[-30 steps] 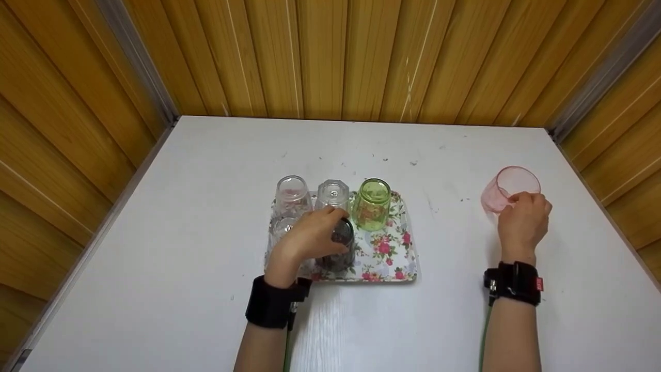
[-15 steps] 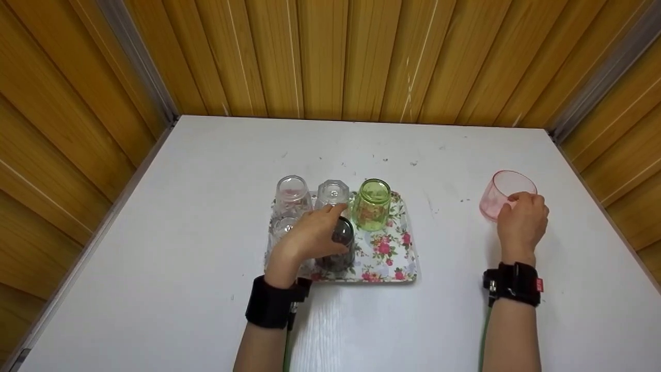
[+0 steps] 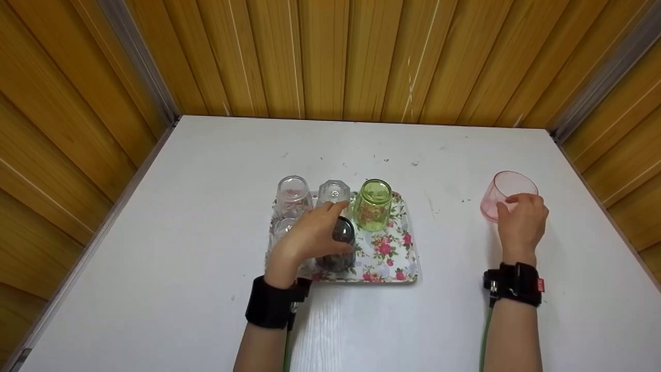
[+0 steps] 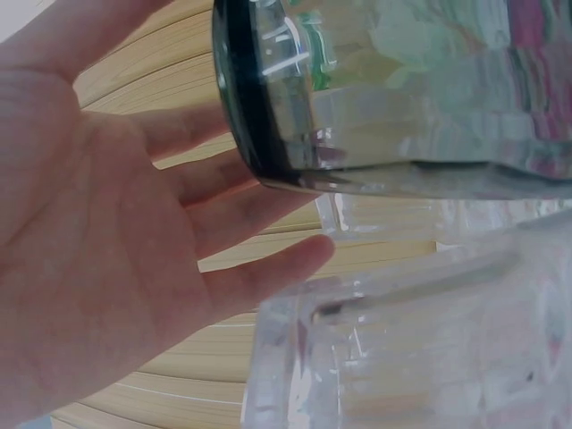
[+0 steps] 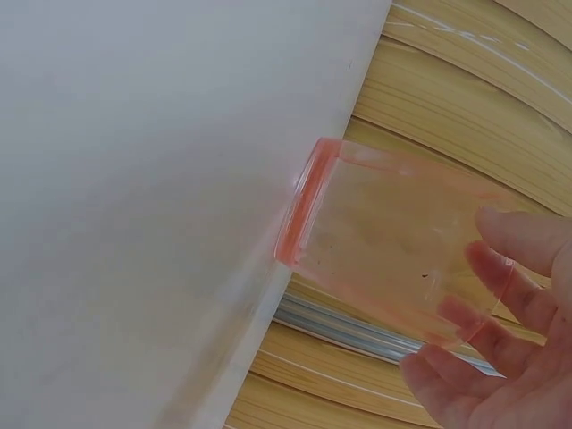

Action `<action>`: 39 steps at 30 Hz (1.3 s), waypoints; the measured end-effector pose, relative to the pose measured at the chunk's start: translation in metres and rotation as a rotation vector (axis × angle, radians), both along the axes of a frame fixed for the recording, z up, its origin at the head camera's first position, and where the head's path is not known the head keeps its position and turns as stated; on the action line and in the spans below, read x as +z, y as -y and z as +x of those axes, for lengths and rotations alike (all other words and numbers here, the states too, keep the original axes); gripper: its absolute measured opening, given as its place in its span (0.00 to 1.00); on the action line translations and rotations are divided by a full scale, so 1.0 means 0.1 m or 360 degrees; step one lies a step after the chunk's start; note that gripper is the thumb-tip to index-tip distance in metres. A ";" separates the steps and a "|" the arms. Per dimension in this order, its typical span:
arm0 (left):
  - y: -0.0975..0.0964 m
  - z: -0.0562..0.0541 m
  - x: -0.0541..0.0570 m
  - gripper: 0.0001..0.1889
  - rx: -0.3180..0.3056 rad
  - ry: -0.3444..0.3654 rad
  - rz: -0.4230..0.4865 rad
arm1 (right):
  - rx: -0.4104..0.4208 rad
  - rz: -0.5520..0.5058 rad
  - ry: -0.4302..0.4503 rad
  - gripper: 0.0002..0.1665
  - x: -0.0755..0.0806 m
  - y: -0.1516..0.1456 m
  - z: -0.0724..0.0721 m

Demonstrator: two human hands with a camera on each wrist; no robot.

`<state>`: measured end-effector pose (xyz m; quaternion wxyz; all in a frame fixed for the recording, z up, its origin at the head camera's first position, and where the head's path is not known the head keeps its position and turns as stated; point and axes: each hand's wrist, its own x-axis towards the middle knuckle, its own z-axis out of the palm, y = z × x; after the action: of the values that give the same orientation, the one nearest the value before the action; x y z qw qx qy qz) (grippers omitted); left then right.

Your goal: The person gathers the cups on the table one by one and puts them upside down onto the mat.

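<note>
My left hand (image 3: 309, 235) is spread around the base of a dark tinted glass (image 3: 338, 260) that stands upside down on a flower-patterned tray (image 3: 408, 258). In the left wrist view the fingers reach loosely past the thick base of this glass (image 4: 246, 107) and are not curled round it. To the right of the tray, a pink glass (image 3: 493, 199) stands mouth up on the table. At its rim is my right hand (image 3: 523, 222), thumb and fingers apart. In the right wrist view the pink glass (image 5: 384, 241) has its thick base on the table, with two fingertips showing through its wall.
On the tray, a green glass (image 3: 374, 206) and clear glasses (image 3: 293, 196) stand upside down, one faceted (image 3: 333, 191). A clear glass (image 3: 284, 226) is partly hidden by my left hand. The white table (image 3: 155, 248) is bordered by wood-patterned walls (image 3: 320, 57).
The pink glass has gone from tilted to standing upright on the table, and my right thumb has moved a little away from the fingers. My left hand has barely moved.
</note>
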<state>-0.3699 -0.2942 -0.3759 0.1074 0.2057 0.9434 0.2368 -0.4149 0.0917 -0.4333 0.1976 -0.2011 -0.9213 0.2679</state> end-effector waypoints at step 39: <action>0.01 -0.01 0.00 0.42 -0.0029 -0.0029 -0.0045 | -0.0019 -0.0288 0.0144 0.60 0.10 0.08 0.03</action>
<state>-0.3711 -0.2952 -0.3761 0.1038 0.2149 0.9457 0.2206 -0.4123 0.0839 -0.4230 0.1383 -0.2356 -0.9001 0.3393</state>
